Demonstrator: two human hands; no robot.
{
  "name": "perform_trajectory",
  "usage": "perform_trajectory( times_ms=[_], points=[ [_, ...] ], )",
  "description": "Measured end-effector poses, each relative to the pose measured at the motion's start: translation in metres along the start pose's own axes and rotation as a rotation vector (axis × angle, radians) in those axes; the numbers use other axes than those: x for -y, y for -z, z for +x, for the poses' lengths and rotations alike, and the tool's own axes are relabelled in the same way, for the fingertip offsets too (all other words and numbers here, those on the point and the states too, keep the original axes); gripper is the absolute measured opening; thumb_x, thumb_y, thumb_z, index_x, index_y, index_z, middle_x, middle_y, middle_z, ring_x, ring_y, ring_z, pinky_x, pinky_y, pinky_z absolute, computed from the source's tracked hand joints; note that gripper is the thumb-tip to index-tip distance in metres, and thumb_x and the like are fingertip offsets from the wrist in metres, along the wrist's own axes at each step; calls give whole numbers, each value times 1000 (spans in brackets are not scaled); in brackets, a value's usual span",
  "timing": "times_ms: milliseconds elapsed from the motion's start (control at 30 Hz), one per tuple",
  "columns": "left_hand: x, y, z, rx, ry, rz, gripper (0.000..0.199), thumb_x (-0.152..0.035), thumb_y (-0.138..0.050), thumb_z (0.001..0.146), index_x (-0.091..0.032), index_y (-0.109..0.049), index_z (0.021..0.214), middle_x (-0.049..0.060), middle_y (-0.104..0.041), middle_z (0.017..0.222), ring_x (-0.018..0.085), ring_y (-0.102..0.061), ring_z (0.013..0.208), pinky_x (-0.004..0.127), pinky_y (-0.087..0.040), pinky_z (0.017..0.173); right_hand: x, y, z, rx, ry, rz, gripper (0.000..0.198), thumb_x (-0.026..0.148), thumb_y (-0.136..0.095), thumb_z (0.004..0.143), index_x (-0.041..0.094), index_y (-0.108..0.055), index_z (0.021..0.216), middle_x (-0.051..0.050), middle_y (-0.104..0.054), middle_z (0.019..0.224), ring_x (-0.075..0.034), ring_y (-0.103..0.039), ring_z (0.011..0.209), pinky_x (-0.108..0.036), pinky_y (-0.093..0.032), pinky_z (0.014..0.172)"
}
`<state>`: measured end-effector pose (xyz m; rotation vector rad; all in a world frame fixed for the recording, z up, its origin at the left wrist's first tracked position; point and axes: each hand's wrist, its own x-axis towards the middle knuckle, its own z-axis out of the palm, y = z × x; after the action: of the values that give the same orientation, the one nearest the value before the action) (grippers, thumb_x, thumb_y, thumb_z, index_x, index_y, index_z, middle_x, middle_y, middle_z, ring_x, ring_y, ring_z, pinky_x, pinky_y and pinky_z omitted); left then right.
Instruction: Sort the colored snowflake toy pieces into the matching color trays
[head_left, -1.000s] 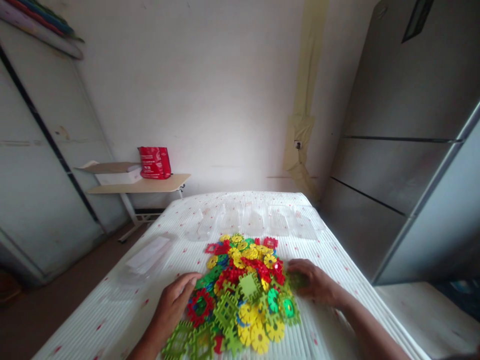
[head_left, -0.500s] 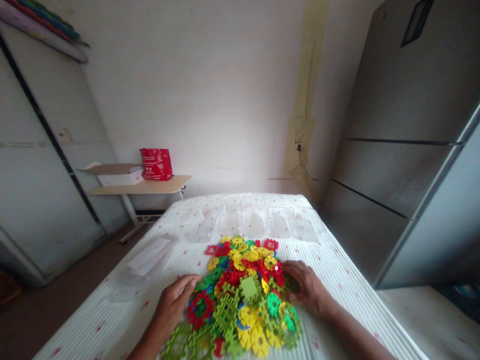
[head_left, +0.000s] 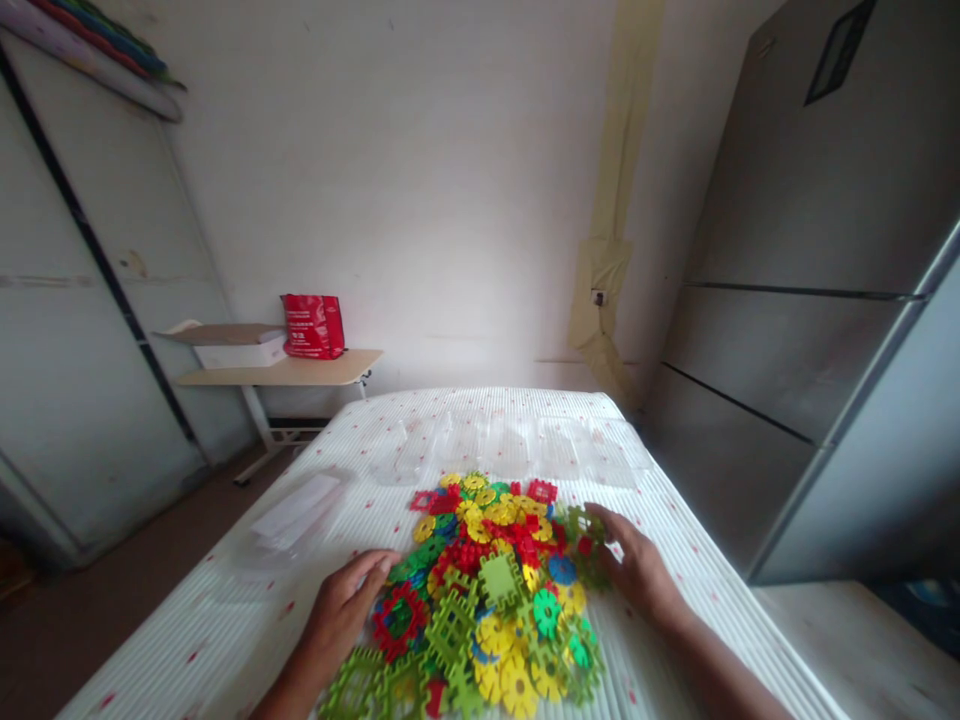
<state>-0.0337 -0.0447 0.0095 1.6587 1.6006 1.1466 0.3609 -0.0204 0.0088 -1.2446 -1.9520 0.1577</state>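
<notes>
One green toothed piece [head_left: 580,521] is sitting at the 2 o'clock edge of the heap of plastic pieces [head_left: 487,588], counting 12 as straight away from the person. It is lying at about 10 o'clock from the right hand [head_left: 641,565], right at the fingertips; the left hand [head_left: 351,597] is resting well apart, at the heap's 9 o'clock edge. The piece's long axis is not showing clearly, but the heap is stretching roughly from 12 to 6, spreading wider at the near end.

The right forearm is coming in from 5 o'clock, with fingers and thumb curving apart toward the heap; whether they are gripping the piece or only touching it, I cannot tell. The left hand is lying loosely bent with its thumb uppermost, fingertips pointing toward 1 o'clock, and appears to be holding nothing.

Clear plastic trays [head_left: 504,445] are lying at 12 o'clock beyond the heap, on the white spotted cloth [head_left: 217,640].
</notes>
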Motion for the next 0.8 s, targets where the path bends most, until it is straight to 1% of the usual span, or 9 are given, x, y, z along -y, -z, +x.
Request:
perform_trajectory(
  times_ms=[100, 267, 367, 433, 533, 600, 667, 733, 800],
  points=[
    [1, 0, 0, -7, -13, -10, 41, -50, -50, 77, -18, -70, 92, 6, -71, 91, 22, -65, 90, 29, -50, 84, 4, -1, 2, -55, 51, -83, 44, 12, -40, 77, 22, -52, 119, -9, -66, 97, -21, -62, 87, -35, -51, 76],
    [1, 0, 1, -15, -10, -18, 40, -50, -51, 77, -17, -70, 91, 6, -72, 90, 22, -65, 89, 29, -50, 83, 6, 5, 5, -89, 94, -210, 43, 10, -37, 80, 21, -52, 119, -8, -66, 90, -21, -60, 83, -34, -50, 73],
    [1, -1, 1, -4, -9, -19, 42, -51, -50, 77, -17, -70, 91, 6, -71, 90, 22, -65, 89, 29, -50, 84, 1, 11, 7, -118, 75, -320, 44, 7, -36, 78, 19, -55, 116, -9, -65, 89, -22, -57, 82, -37, -48, 75],
    [1, -1, 1, -5, -13, -16, 43, -52, -49, 77, -17, -70, 91, 6, -71, 90, 22, -65, 89, 29, -50, 84, -3, 14, 7, -122, 51, -404, 43, 5, -36, 76, 17, -58, 112, -10, -65, 92, -24, -56, 84, -38, -46, 75],
    [1, -1, 1, -6, -20, -13, 44, -54, -50, 76, -17, -70, 90, 6, -71, 88, 22, -65, 89, 29, -50, 84, -7, 16, 7, -77, -6, -486, 36, 6, -40, 75, 17, -64, 99, -11, -66, 96, -26, -55, 87, -38, -44, 73],
    [1, 0, 1, -10, -18, -23, 45, -55, -50, 76, -18, -70, 89, 5, -71, 87, 22, -65, 88, 29, -50, 83, -8, 16, 6, 9, -47, -448, 26, 11, -45, 74, 19, -66, 89, -10, -66, 92, -25, -56, 85, -36, -44, 70],
    [1, 1, 1, -12, -11, -36, 44, -55, -51, 75, -18, -70, 89, 5, -72, 87, 22, -65, 88, 30, -51, 83, -8, 16, 7, 94, -75, -339, 18, 20, -50, 75, 19, -65, 84, -8, -67, 87, -23, -57, 81, -35, -44, 70],
    [1, 1, 1, -8, -5, -40, 44, -55, -51, 75, -18, -70, 90, 6, -72, 88, 23, -65, 88, 30, -51, 84, -9, 17, 7, 106, -99, -237, 18, 30, -51, 78, 20, -64, 86, -7, -66, 88, -23, -58, 83, -35, -45, 73],
    [1, 0, 1, -3, 1, -44, 44, -54, -51, 75, -17, -70, 91, 6, -72, 89, 23, -65, 88, 30, -51, 84, -10, 20, 7, 61, -131, -186, 22, 36, -49, 80, 21, -63, 86, -7, -66, 92, -24, -58, 87, -38, -45, 78]
  ],
)
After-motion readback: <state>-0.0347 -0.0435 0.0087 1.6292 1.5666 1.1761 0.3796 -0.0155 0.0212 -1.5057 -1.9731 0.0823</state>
